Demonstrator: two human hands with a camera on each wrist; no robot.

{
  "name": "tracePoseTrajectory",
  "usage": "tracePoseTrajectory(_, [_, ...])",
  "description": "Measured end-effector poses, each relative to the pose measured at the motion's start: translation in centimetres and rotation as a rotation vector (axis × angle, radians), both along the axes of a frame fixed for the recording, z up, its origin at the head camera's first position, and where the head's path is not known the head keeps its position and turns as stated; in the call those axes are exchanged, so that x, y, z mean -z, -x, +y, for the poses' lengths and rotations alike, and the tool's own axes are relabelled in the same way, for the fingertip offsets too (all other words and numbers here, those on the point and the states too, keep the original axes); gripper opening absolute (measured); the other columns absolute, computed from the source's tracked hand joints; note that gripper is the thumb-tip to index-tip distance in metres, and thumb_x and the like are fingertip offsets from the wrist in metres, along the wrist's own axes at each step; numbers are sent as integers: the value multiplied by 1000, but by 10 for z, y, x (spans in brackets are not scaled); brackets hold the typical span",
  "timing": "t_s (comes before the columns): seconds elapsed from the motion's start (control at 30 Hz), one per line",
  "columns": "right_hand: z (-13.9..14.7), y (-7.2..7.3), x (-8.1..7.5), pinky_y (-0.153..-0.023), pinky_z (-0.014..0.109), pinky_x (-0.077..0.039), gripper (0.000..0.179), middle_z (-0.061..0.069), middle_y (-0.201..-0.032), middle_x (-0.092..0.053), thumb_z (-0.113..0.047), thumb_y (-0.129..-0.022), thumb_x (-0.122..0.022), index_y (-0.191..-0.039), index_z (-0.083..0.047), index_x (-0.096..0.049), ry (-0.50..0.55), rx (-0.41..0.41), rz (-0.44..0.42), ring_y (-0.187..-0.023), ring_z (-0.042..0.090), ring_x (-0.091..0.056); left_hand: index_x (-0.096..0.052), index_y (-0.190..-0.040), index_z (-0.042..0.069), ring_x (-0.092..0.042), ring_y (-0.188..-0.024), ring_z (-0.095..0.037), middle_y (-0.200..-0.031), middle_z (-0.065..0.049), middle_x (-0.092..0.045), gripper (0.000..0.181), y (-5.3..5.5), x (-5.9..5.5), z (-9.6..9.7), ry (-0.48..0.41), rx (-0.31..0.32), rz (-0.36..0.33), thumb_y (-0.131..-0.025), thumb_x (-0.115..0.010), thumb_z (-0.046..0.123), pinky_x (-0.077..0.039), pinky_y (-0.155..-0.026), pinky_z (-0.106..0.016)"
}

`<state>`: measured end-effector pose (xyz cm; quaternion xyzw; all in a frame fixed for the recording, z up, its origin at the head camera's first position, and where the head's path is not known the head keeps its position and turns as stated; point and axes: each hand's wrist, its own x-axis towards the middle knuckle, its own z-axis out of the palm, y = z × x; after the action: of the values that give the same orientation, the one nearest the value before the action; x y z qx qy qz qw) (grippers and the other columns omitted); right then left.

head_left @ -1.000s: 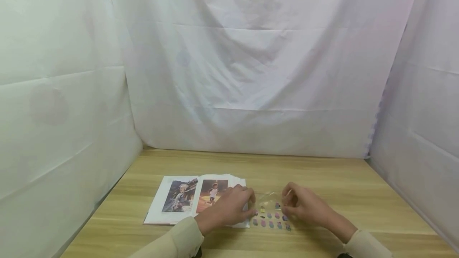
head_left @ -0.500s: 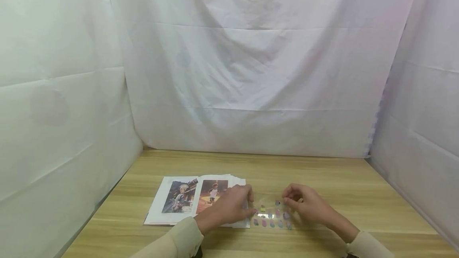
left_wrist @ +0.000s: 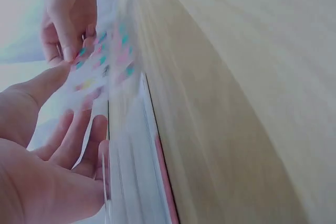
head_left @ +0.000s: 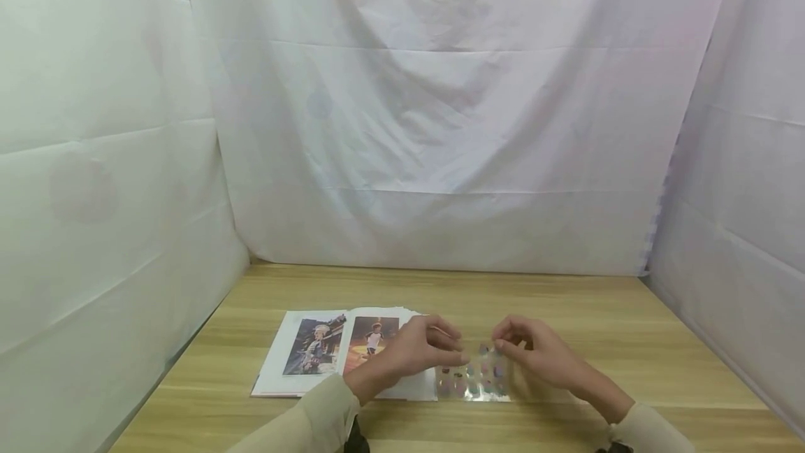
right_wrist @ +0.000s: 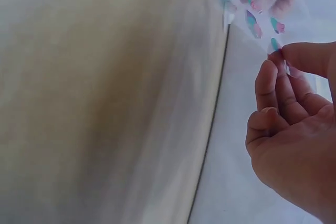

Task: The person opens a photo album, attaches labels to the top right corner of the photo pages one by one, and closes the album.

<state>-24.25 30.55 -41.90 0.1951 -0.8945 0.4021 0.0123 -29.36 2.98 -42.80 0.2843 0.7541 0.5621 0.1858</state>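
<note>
A clear sticker sheet (head_left: 487, 391) with rows of small pink, teal and purple stickers lies just right of the photo album (head_left: 270, 369). My right hand (head_left: 544, 355) pinches its far right part between thumb and fingertips. In the right wrist view, the clear sheet (right_wrist: 252, 23) spans from that pinch toward the other hand. My left hand (head_left: 424, 347) hovers at the sheet's far left part, thumb and fingers apart, close by a yellow sticker (left_wrist: 84, 85). The thumb stretches over the sheet in the head view, and the other fingers are loosely bent.
The album is open on the wooden table (head_left: 566, 292), showing two photos, one a figure in a hat (head_left: 314, 347), the other a running child (head_left: 372, 341). White curtains (head_left: 402, 159) enclose the table at the back and both sides.
My left hand has lifted off the sheet's left edge and shifted right, its thumb and fingers spreading. My right hand keeps its pinch, and light reflections on the sheet have changed.
</note>
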Motion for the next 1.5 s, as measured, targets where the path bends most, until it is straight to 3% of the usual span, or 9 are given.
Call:
tracePoseTrajectory(0.33, [-4, -3, -10, -77, 28, -53, 30, 12, -108, -69, -37, -100, -61, -114, -11, -64, 81, 35, -92, -98, 31, -65, -72, -120, 20, -71, -98, -27, -111, 3, -75, 31, -6, 3, 9, -89, 97, -153, -93, -71, 37, -58, -81, -44])
tracePoseTrajectory(0.43, [-7, -6, -10, -77, 30, -55, 31, 13, -108, -68, -35, -100, -61, -122, -13, -61, 99, 46, -70, -97, 31, -65, -71, -122, 21, -69, -104, -21, -114, 0, -75, 30, -6, 4, 9, -120, 120, -172, -96, -68, 36, -59, -81, -42])
tracePoseTrajectory(0.5, [-10, -8, -9, -73, 29, -54, 36, 9, -112, -66, -34, -99, -64, -129, -18, -56, 78, 83, 14, -94, 26, -63, -71, -123, 20, -70, -106, -20, -117, -3, -75, 30, -6, 4, 9, -141, 128, -186, -97, -66, 34, -59, -81, -43])
tracePoseTrajectory(0.6, [-17, -11, -7, -76, 31, -51, 43, 0, -123, -62, -30, -93, -73, -132, -23, -54, -17, 149, 254, -102, 18, -56, -73, -121, 19, -68, -108, -17, -118, -4, -74, 30, -6, 4, 9, -151, 107, -198, -96, -68, 34, -60, -80, -41])
tracePoseTrajectory(0.7, [-25, -11, -6, -87, 42, -47, 35, -3, -133, -58, -25, -86, -81, -116, -26, -63, -148, 176, 557, -117, 19, -49, -73, -119, 18, -69, -104, -18, -116, -2, -75, 30, -6, 5, 10, -152, 85, -209, -95, -69, 36, -59, -77, -38])
tracePoseTrajectory(0.83, [-33, -12, -7, -96, 55, -41, 25, -1, -136, -59, -26, -79, -86, -96, -33, -69, -240, 137, 774, -126, 27, -50, -76, -114, 19, -68, -99, -19, -114, 1, -74, 28, -5, 5, 10, -145, 93, -191, -95, -67, 39, -58, -76, -37])
tracePoseTrajectory(1.0, [-37, -15, -6, -96, 51, -39, 27, -5, -133, -61, -36, -74, -89, -95, -34, -71, -274, 123, 822, -123, 23, -53, -77, -110, 21, -66, -86, -19, -115, 4, -72, 31, -7, 5, 11, -146, 90, -208, -95, -66, 46, -56, -80, -37])
tracePoseTrajectory(1.2, [-39, -17, -5, -90, 43, -40, 28, -13, -120, -67, -36, -76, -87, -100, -32, -72, -275, 123, 821, -112, 15, -62, -75, -113, 22, -64, -110, -28, -116, 2, -72, 33, -10, 1, 12, -167, 106, -219, -96, -64, 48, -54, -88, -42])
tracePoseTrajectory(1.5, [-42, -18, -5, -83, 29, -42, 24, -16, -103, -71, -26, -77, -87, -97, -29, -75, -312, 93, 850, -98, 5, -61, -72, -113, 19, -65, -112, -22, -118, 3, -70, 32, -10, 2, 11, -182, 53, -219, -91, -72, 41, -53, -96, -39])
